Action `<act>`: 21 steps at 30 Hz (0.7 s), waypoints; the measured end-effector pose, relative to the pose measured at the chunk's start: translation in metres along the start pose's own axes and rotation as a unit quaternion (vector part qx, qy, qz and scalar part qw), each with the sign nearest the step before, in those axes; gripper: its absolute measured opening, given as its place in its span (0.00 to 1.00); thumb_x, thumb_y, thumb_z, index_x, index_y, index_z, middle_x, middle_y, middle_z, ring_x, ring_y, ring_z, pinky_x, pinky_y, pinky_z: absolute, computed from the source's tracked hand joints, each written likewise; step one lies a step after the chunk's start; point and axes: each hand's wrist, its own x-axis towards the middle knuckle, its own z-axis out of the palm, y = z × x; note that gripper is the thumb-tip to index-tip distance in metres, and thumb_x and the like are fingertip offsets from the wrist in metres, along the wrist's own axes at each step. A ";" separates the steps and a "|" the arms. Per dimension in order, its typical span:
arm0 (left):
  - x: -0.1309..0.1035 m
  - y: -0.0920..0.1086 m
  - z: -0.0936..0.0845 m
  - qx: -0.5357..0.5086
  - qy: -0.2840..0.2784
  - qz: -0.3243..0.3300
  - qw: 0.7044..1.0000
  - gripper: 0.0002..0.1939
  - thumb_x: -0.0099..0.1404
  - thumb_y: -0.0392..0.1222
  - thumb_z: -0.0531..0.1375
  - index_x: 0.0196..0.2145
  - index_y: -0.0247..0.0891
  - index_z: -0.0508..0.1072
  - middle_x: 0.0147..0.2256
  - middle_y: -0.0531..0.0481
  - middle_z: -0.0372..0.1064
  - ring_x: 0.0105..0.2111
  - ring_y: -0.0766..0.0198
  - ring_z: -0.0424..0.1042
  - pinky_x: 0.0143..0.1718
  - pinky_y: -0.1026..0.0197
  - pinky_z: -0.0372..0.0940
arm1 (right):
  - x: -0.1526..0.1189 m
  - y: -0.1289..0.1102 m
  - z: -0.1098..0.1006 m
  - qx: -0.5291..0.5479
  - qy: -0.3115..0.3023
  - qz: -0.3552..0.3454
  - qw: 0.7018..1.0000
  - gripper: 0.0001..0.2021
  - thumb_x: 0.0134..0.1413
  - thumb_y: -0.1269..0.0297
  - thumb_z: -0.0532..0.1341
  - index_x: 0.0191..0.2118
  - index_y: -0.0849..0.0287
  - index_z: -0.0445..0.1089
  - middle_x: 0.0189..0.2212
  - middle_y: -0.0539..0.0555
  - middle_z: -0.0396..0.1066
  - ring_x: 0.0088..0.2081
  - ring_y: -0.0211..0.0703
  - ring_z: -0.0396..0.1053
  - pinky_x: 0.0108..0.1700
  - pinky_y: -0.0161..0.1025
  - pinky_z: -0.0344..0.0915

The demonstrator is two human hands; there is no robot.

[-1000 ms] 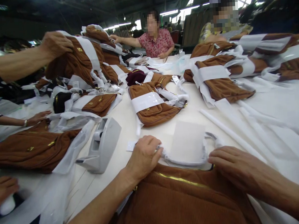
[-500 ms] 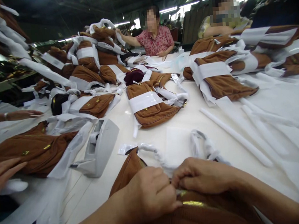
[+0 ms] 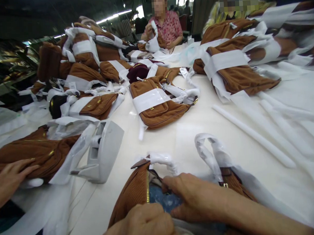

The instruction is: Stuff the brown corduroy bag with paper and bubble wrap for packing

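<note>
A brown corduroy bag (image 3: 132,195) with a gold zipper lies at the near table edge, its top open and blue lining showing. Its handles (image 3: 211,153) are wrapped in white plastic. My left hand (image 3: 142,224) grips the near side of the bag opening. My right hand (image 3: 196,198) rests on the far side, fingers at the open zipper edge over the lining.
A grey tape dispenser (image 3: 106,150) stands left of the bag. Wrapped brown bags (image 3: 156,103) are piled across the white table (image 3: 200,125). White paper rolls (image 3: 254,136) lie at right. Another person's hand (image 3: 9,178) presses a bag at left. Two people sit at the far side.
The bag's zipper has come open and blue lining now shows. My hands moved apart along the opening. The co-worker's hand at left came down on a brown bag.
</note>
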 end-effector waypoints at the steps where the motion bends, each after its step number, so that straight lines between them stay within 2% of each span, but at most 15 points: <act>1: 0.011 -0.002 -0.003 0.006 0.015 0.043 0.999 0.16 0.65 0.38 0.48 0.19 0.39 0.61 0.13 0.57 0.51 0.14 0.69 0.50 0.16 0.64 0.48 | 0.004 -0.005 0.003 0.003 -0.004 -0.040 0.999 0.09 0.43 0.66 0.57 0.35 0.60 0.68 0.27 0.53 0.69 0.28 0.41 0.65 0.25 0.32 0.56; 3: 0.025 -0.005 -0.008 0.021 0.031 0.096 0.995 0.17 0.65 0.35 0.46 0.19 0.37 0.61 0.14 0.56 0.50 0.15 0.69 0.51 0.16 0.63 0.46 | 0.006 -0.007 0.002 0.041 0.009 -0.130 0.991 0.03 0.44 0.72 0.55 0.27 0.60 0.65 0.22 0.49 0.65 0.25 0.36 0.62 0.24 0.30 0.54; 4: 0.029 -0.006 -0.009 0.032 0.035 0.106 0.993 0.16 0.65 0.35 0.47 0.19 0.37 0.61 0.14 0.56 0.50 0.15 0.69 0.51 0.17 0.63 0.45 | 0.003 -0.004 -0.001 0.083 0.040 -0.150 0.984 0.03 0.44 0.73 0.55 0.24 0.60 0.63 0.20 0.47 0.62 0.24 0.34 0.60 0.24 0.29 0.53; 6: 0.030 -0.005 -0.011 0.047 0.048 0.099 0.993 0.16 0.64 0.37 0.50 0.19 0.36 0.61 0.14 0.56 0.51 0.16 0.69 0.51 0.17 0.63 0.45 | -0.010 0.012 -0.012 0.226 0.138 -0.117 0.957 0.05 0.46 0.68 0.57 0.24 0.60 0.60 0.20 0.45 0.59 0.24 0.33 0.59 0.24 0.28 0.54; 7: 0.028 -0.003 -0.011 0.052 0.048 0.071 0.995 0.16 0.63 0.39 0.51 0.18 0.36 0.60 0.14 0.55 0.52 0.17 0.69 0.52 0.18 0.63 0.47 | -0.018 0.023 -0.018 0.317 0.185 -0.084 0.927 0.06 0.47 0.65 0.58 0.26 0.59 0.60 0.20 0.45 0.60 0.23 0.32 0.59 0.23 0.28 0.55; 9: 0.025 0.003 -0.012 0.048 0.037 -0.003 0.998 0.18 0.64 0.43 0.51 0.18 0.35 0.60 0.16 0.53 0.55 0.19 0.68 0.54 0.20 0.63 0.50 | -0.032 0.046 -0.025 0.484 0.263 -0.036 0.834 0.09 0.47 0.60 0.60 0.29 0.58 0.60 0.22 0.45 0.63 0.23 0.32 0.61 0.24 0.29 0.59; 11: 0.023 0.009 -0.012 0.042 0.017 -0.034 0.998 0.19 0.64 0.44 0.50 0.18 0.35 0.61 0.17 0.52 0.56 0.20 0.67 0.56 0.21 0.63 0.52 | -0.038 0.068 -0.027 0.591 0.383 -0.012 0.710 0.13 0.42 0.60 0.64 0.32 0.57 0.60 0.26 0.45 0.66 0.24 0.33 0.64 0.27 0.31 0.63; 13: 0.023 0.013 -0.009 0.045 0.016 0.004 0.999 0.19 0.64 0.44 0.50 0.18 0.35 0.60 0.17 0.53 0.55 0.19 0.68 0.55 0.20 0.63 0.51 | -0.037 0.084 -0.025 0.628 0.510 0.008 0.587 0.16 0.37 0.63 0.66 0.32 0.56 0.59 0.27 0.44 0.67 0.25 0.33 0.66 0.28 0.32 0.65; 14: 0.022 0.013 -0.006 0.050 0.020 0.031 0.998 0.18 0.64 0.43 0.50 0.17 0.36 0.59 0.16 0.53 0.55 0.18 0.68 0.55 0.19 0.63 0.50 | -0.035 0.087 -0.025 0.623 0.560 0.015 0.546 0.16 0.37 0.63 0.66 0.32 0.56 0.59 0.26 0.44 0.66 0.25 0.33 0.66 0.28 0.32 0.66; 15: 0.022 0.013 -0.003 0.056 0.022 0.047 0.997 0.18 0.63 0.42 0.50 0.17 0.36 0.59 0.17 0.53 0.55 0.18 0.68 0.55 0.19 0.63 0.50 | -0.034 0.086 -0.025 0.605 0.599 0.016 0.523 0.15 0.38 0.62 0.65 0.31 0.55 0.58 0.26 0.43 0.66 0.24 0.33 0.66 0.27 0.32 0.66; 17: 0.020 0.008 0.008 0.071 0.021 0.056 0.996 0.15 0.62 0.41 0.51 0.19 0.36 0.59 0.18 0.52 0.57 0.18 0.67 0.56 0.18 0.64 0.51 | -0.034 0.071 -0.028 0.559 0.647 0.002 0.518 0.14 0.41 0.59 0.63 0.30 0.55 0.57 0.24 0.41 0.65 0.22 0.32 0.65 0.25 0.31 0.66; 18: 0.018 0.004 0.014 0.081 0.018 0.058 0.995 0.14 0.62 0.41 0.51 0.20 0.36 0.60 0.19 0.52 0.57 0.19 0.67 0.57 0.18 0.64 0.52 | -0.037 0.055 -0.031 0.536 0.647 -0.013 0.543 0.14 0.41 0.59 0.63 0.30 0.55 0.57 0.23 0.41 0.65 0.21 0.32 0.65 0.24 0.30 0.65; 20: 0.012 -0.002 0.027 0.104 0.022 0.068 0.992 0.13 0.61 0.42 0.52 0.21 0.36 0.60 0.19 0.53 0.58 0.18 0.67 0.59 0.17 0.65 0.53 | -0.051 0.015 -0.044 0.469 0.609 -0.048 0.638 0.15 0.37 0.61 0.67 0.29 0.56 0.59 0.21 0.42 0.65 0.21 0.33 0.65 0.23 0.30 0.65; 21: 0.009 -0.004 0.033 0.115 0.026 0.077 0.990 0.12 0.60 0.43 0.52 0.21 0.36 0.60 0.18 0.53 0.58 0.18 0.67 0.59 0.17 0.65 0.54 | -0.062 -0.006 -0.052 0.410 0.579 -0.070 0.701 0.15 0.36 0.63 0.67 0.29 0.57 0.60 0.22 0.43 0.66 0.23 0.34 0.67 0.25 0.31 0.65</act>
